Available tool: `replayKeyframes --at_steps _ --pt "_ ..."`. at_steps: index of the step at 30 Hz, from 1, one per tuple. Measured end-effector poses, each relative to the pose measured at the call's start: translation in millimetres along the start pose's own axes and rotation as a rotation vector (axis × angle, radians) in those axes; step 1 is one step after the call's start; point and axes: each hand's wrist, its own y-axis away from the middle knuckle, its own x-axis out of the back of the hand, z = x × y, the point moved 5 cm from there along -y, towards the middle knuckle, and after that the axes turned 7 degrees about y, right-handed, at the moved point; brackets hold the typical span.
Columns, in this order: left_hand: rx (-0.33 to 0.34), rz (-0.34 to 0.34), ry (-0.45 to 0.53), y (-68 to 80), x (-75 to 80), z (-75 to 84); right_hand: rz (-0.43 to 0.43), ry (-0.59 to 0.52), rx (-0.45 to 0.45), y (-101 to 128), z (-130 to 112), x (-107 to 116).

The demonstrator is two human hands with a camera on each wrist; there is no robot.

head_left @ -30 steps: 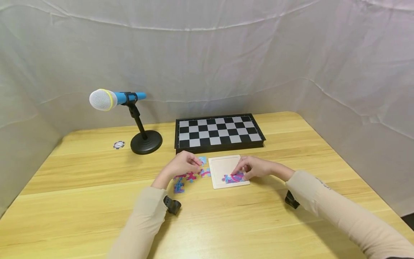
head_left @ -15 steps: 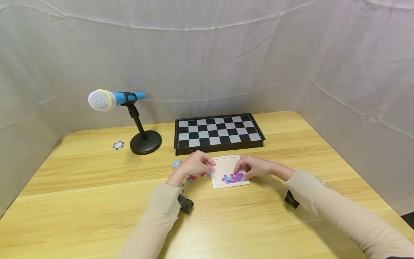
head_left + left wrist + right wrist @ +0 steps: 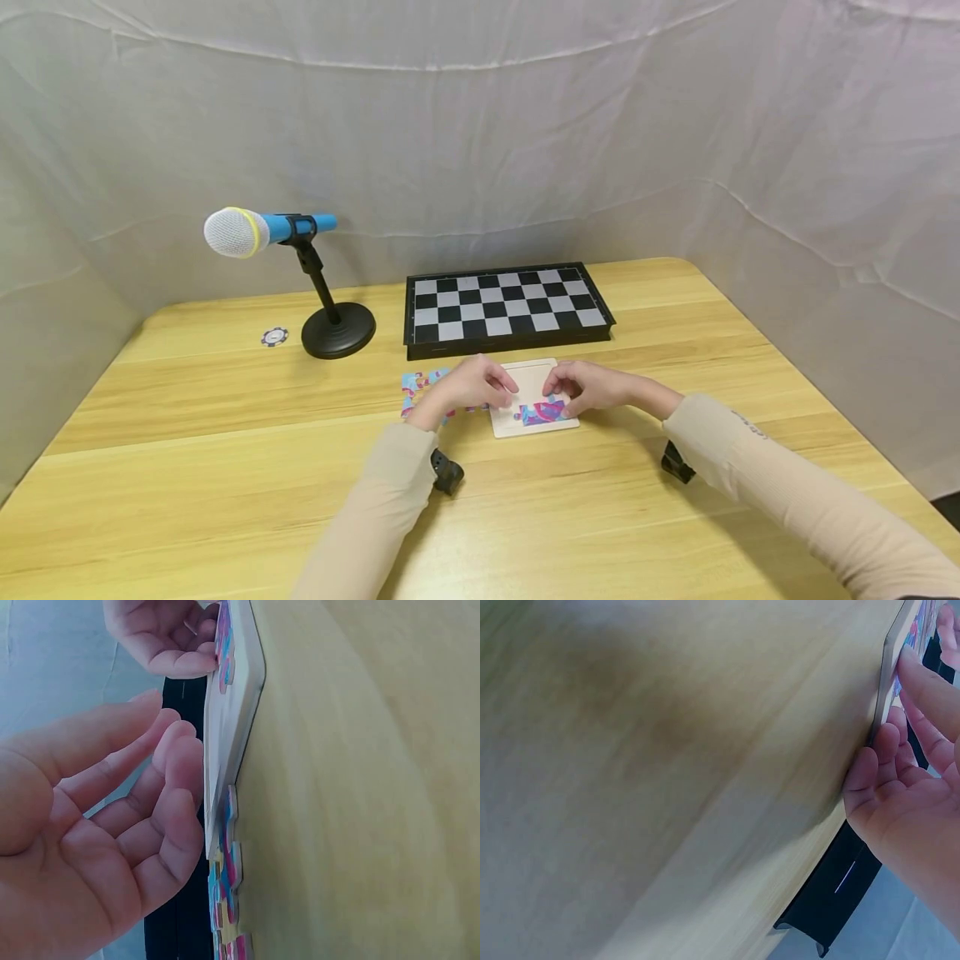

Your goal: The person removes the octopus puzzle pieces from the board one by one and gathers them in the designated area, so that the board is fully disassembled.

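My left hand (image 3: 474, 385) hovers over the left edge of a pale square puzzle tray (image 3: 529, 379). In the left wrist view, its thumb and fingers (image 3: 180, 761) curve loosely with a gap between them and nothing visible held. Blue, pink and purple jigsaw pieces (image 3: 543, 413) lie joined in the tray's front right part. My right hand (image 3: 592, 387) rests at the tray's right side, thumb and forefinger spread at the joined pieces. In the right wrist view, its thumb (image 3: 922, 675) touches the tray's edge. Loose jigsaw pieces (image 3: 415, 383) lie left of the tray, partly hidden by my left hand.
Behind the tray lies a black-framed checkered board (image 3: 510, 304). A blue microphone (image 3: 300, 223) on a black round-based stand (image 3: 337, 329) is at the back left, beside a poker chip (image 3: 274, 337). White cloth (image 3: 480, 150) surrounds the wooden table (image 3: 187, 483).
My left hand has moved right, from over the loose pieces to the tray's left edge. My right forefinger has shifted slightly back off the joined pieces, and the rest of that arm has stayed put.
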Motion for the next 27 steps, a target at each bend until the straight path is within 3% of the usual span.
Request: replayKeyframes --at_steps 27 --pt "0.039 -0.08 -0.151 -9.9 -12.5 2.7 0.006 -0.023 0.002 0.6 -0.4 0.2"
